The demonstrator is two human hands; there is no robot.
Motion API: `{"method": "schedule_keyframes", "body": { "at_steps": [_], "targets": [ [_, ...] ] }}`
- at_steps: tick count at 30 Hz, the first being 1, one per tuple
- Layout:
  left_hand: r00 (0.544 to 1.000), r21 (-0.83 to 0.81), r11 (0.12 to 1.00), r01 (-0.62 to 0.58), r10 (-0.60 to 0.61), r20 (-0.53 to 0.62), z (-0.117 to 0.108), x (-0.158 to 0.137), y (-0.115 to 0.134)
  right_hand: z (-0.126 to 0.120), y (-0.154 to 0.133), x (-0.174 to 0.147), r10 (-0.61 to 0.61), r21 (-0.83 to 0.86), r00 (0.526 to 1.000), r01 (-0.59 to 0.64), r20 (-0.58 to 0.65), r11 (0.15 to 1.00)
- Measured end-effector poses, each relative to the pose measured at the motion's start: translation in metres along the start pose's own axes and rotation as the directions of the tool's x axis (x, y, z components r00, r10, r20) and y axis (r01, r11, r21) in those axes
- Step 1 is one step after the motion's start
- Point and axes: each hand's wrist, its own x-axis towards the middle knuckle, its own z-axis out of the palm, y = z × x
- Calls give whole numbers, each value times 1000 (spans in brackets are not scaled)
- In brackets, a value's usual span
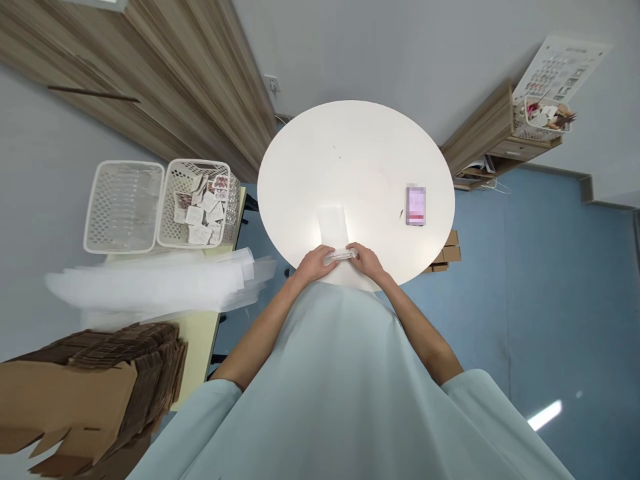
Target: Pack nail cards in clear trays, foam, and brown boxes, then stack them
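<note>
One white bundle [342, 254] sits mid-frame, left hand [316, 264] and right hand [367, 261] pinching opposite ends. That likely keeps it straight.

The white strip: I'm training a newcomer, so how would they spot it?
Find the round white table. At its near edge, the left hand and right hand grip a white strip. Unlike the white sheets piled leftward, it is held.

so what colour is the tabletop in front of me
The tabletop is white, best seen in the head view.
</note>
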Motion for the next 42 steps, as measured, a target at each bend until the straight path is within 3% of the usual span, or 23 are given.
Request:
{"method": "schedule_keyframes", "body": {
  "at_steps": [5, 9, 15, 19, 22, 24, 26, 29, 34, 42],
  "targets": [
    [974, -176, 970, 170, -192, -119, 3, 3, -5, -1, -4, 17, 30, 6, 998, -30, -48, 1000],
    [894, -369, 876, 312, -402, -198, 8, 11, -2, 1, -6, 32, 74, -19, 996, -75, -56, 997],
    [770, -403, 786, 469, -587, -248, 11, 28, -1, 1, -14, 50, 226, -69, 971, -232, -84, 970],
    [745, -374, 774, 512, -616, -257, 9, 38, -2, -1, -23, 57, 320, -128, 944, -328, -80, 936],
    [780, -242, 846, 476, -533, -328, 8, 41, 2, 0, -30, 58, 283, -212, 953, -300, -108, 930],
    [860, -76, 936, 345, -347, -374, 7, 42, 7, 4, -34, 59, 162, -302, 978, -196, -133, 933],
    [937, 87, 984, 155, -119, -330, 6, 45, 11, 7, -37, 60, -8, -397, 995, -34, -104, 917],
    [982, 191, 981, -34, 68, -178, 4, 51, 13, 5, -34, 62, -188, -451, 982, 172, 9, 876],
    [992, 133, 991, -27, 43, -117, -2, 53, 7, -4, -16, 56, -271, -403, 958, 284, 92, 870],
    [992, 71, 997, -43, 51, -115, -5, 36, 0, 10, 0, 40, -260, -367, 965, 254, 33, 895]
  ]
}}
